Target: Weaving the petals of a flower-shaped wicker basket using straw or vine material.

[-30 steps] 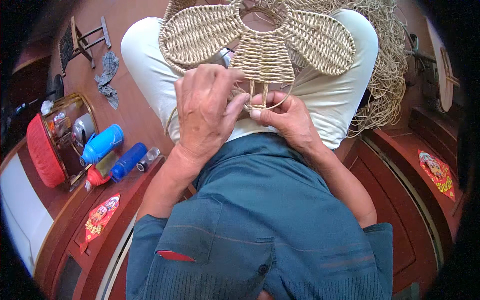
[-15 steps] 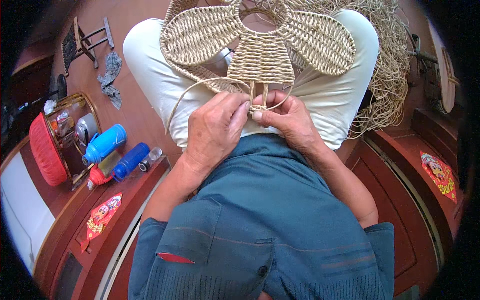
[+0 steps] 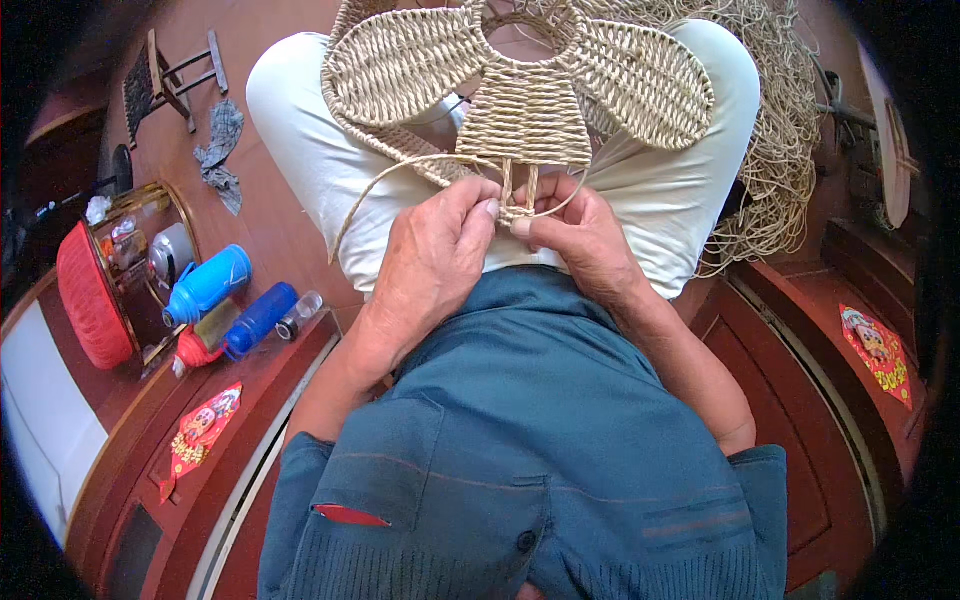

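Woven piece (image 3: 525,115), 12 o'clock, over lap: ring (1) (image 3: 576,30), rounded side panels (2) (image 3: 400,70) & tapered centre panel (1) (image 3: 525,135) look fully woven, i.e. done, whereas the stakes (2) (image 3: 507,180) below are bare save for a crosswise binding (1) (image 3: 515,212) at their foot, so judged unfinished. L hand (image 3: 435,235) & R hand (image 3: 585,240) (2 total) each have thumb & fingertip pinched w/o visible gap at the binding, L on its 9 o'clock side, R at 4; exact strand under L can't be told. Loose cord (1) (image 3: 385,175) arcs at approx. 11 o'clock; cord heap (1) (image 3: 770,160), 2 o'clock, strands uncountable.
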Demonstrator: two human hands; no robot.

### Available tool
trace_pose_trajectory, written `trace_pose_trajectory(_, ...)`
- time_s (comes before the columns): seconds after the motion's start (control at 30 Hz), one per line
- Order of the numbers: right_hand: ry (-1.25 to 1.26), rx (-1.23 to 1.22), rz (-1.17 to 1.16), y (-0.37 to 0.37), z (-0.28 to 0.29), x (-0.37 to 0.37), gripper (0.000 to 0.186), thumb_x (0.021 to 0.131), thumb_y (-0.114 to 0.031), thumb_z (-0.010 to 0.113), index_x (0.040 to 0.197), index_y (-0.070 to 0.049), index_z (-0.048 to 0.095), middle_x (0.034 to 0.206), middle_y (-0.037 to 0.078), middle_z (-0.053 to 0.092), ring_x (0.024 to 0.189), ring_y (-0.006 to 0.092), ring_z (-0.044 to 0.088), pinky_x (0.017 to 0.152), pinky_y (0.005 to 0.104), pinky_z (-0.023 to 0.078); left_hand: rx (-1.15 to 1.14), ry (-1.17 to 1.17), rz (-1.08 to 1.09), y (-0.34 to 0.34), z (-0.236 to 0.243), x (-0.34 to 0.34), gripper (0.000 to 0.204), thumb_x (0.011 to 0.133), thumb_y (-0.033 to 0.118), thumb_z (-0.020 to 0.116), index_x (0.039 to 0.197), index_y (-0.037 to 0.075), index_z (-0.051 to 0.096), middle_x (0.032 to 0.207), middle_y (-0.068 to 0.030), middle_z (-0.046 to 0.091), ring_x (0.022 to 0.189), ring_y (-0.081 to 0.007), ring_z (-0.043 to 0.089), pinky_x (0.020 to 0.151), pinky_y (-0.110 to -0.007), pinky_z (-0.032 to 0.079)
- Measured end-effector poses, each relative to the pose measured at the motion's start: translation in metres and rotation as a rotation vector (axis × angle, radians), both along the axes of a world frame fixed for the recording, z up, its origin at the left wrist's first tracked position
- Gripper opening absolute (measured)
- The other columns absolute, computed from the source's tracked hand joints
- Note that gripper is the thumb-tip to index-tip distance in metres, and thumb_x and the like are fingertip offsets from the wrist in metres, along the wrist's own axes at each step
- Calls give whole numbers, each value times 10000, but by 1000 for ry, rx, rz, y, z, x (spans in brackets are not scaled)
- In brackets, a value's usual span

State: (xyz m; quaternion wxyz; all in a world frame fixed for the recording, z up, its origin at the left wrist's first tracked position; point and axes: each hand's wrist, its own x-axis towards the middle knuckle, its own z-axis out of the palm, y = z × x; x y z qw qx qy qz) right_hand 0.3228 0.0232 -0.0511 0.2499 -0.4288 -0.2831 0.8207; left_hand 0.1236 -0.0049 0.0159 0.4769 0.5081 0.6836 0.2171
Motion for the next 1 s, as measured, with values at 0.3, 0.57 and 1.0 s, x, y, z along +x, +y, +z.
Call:
trace_pose_trajectory(0.3,14,-4,7,2,4,-2,175,980,-146,809,1103,-50,730,931,-36,695,795,55,580,728,241,476,177,242,26,-11,-4,23,189,1082,105,569,1204,15,681,765,-165,681,679,-237,696,676,-418,547)
trace_pose_trajectory(0.57,10,6,17,4,3,-2,151,981,-133,795,1095,-55,735,925,-33,693,782,54,569,727,235,467,-213,-74,-76,18,11,-7,193,1077,144,570,1132,9,697,689,-70,647,613,-151,623,616,-353,498)
trace_pose_trajectory(1.0,34,22,14,4,-2,-2,155,974,-150,801,1070,-47,736,913,-32,697,774,54,577,715,241,477,194,204,131,-16,-18,28,154,1102,138,607,1155,5,665,715,-66,661,621,-146,645,581,-346,517)
